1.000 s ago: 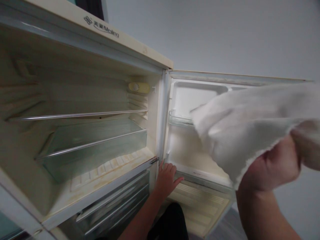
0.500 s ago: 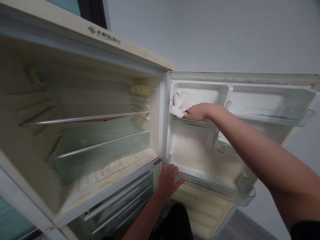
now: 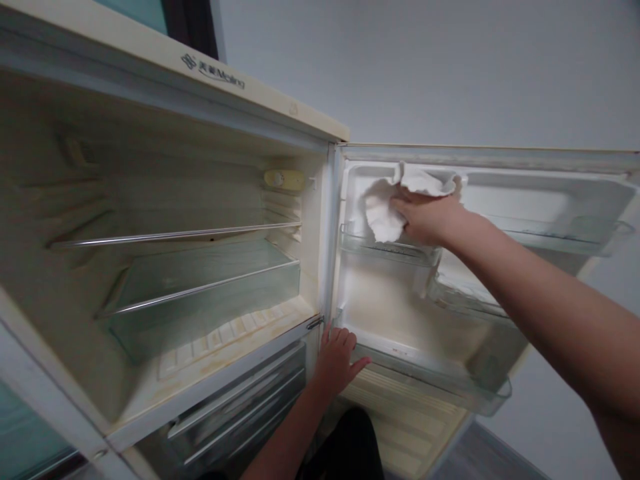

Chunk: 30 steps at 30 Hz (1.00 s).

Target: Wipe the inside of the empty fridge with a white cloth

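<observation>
In my right hand (image 3: 433, 217) is a white cloth (image 3: 385, 210), bunched under the fingers and hanging loose at its edges. It lies against the inner side of the open fridge door (image 3: 395, 293), above the upper left door shelf (image 3: 387, 250). My left hand (image 3: 337, 353) rests with fingers apart on the left end of the clear lower door shelf (image 3: 425, 377), near the hinge. To the left, the fridge compartment (image 3: 170, 160) stands open, with yellowish stains on its floor (image 3: 215, 363).
Inside the fridge are a glass shelf (image 3: 175, 237) and a clear drawer (image 3: 210, 300). More door shelves (image 3: 550, 237) sit at the right. Below are freezer drawers (image 3: 240, 407) and the open lower door (image 3: 400, 427). A grey wall (image 3: 450, 73) stands behind.
My right hand has moved right and slightly up with the cloth, from the door's left corner toward the divider. The cloth is more spread out. My left hand has stayed in place.
</observation>
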Available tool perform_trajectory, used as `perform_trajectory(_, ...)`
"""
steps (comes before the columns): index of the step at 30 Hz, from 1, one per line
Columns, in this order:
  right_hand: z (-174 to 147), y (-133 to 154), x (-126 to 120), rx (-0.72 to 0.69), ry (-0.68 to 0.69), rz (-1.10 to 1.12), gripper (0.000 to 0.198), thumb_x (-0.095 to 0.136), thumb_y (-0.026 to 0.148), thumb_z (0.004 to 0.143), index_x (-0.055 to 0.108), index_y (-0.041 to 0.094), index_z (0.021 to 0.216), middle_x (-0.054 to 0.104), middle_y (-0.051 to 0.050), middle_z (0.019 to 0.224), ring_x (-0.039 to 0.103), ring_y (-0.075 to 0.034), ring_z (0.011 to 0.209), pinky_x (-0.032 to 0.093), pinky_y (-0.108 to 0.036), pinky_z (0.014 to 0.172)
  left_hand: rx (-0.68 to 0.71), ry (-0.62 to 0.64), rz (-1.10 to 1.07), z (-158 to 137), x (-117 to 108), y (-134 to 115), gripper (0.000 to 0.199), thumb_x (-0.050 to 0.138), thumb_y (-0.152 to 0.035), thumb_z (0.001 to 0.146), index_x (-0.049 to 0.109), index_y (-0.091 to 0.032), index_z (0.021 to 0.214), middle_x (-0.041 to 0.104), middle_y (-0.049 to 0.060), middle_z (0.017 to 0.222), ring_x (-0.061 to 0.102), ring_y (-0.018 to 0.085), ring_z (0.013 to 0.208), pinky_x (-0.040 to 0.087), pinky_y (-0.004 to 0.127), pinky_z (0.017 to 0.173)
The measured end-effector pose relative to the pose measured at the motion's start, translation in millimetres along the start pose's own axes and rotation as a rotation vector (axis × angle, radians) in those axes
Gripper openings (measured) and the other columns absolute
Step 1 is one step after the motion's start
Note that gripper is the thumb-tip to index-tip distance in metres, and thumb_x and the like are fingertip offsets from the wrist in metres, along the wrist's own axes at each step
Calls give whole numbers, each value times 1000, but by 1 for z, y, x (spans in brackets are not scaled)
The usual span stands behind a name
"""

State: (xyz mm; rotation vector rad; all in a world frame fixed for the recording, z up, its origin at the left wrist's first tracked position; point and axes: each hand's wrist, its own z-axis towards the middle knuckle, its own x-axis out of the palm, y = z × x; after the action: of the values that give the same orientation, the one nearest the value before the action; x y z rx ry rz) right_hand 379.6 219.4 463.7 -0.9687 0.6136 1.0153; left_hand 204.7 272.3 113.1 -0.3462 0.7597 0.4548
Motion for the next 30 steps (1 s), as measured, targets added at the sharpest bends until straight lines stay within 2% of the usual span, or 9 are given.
perform_trajectory(4, -9, 8, -7, 106, -2, -149, 46, 57, 27, 90, 59, 13, 134, 56, -24, 136, 53, -43, 124, 41, -57, 104, -13, 3, 5, 0, 1, 0, 38, 74, -54, 80, 51, -24, 86, 60, 1, 90, 58, 25, 95, 36, 58, 115)
perform_trajectory(9, 5, 11, -5, 2, 145, -170, 46, 55, 29, 90, 63, 8, 131, 61, -26, 130, 62, -38, 115, 51, -44, 92, -2, 5, 5, -2, 2, 0, 38, 73, -56, 81, 51, -24, 87, 60, 2, 91, 59, 26, 95, 36, 58, 115)
perform_trajectory(14, 18, 6, 4, -152, 249, -74, 43, 49, 27, 91, 70, 10, 124, 66, -20, 129, 64, -33, 114, 50, -39, 95, -13, 6, 5, -2, 2, -2, 37, 73, -54, 81, 51, -24, 87, 60, 1, 90, 58, 25, 95, 34, 57, 116)
perform_trajectory(16, 21, 7, 4, -152, 268, -28, 43, 50, 25, 89, 70, 13, 126, 67, -17, 129, 65, -30, 114, 50, -36, 96, -15, 2, 1, -1, 1, -4, 36, 72, -54, 82, 51, -25, 87, 60, 1, 90, 57, 24, 94, 34, 56, 116)
perform_trajectory(20, 29, 19, 0, -137, 292, -8, 43, 49, 23, 89, 72, 8, 123, 68, -20, 126, 66, -32, 114, 49, -37, 96, -11, 3, 5, -1, -1, -10, 36, 69, -55, 84, 51, -24, 88, 60, 1, 91, 57, 24, 94, 33, 57, 115)
perform_trajectory(25, 39, 40, 5, -262, 285, 168, 48, 45, 18, 92, 65, 13, 135, 61, -14, 141, 58, -28, 129, 44, -36, 109, -4, -25, 35, -3, 0, -16, 36, 70, -55, 84, 52, -24, 89, 60, 2, 91, 57, 25, 94, 33, 58, 115)
perform_trajectory(30, 38, 40, 7, -280, 317, 227, 50, 45, 18, 93, 62, 15, 139, 55, -12, 148, 53, -27, 136, 40, -37, 115, -4, -44, 60, -2, 1, -16, 38, 73, -55, 81, 53, -24, 89, 59, 2, 90, 58, 27, 95, 36, 58, 113)
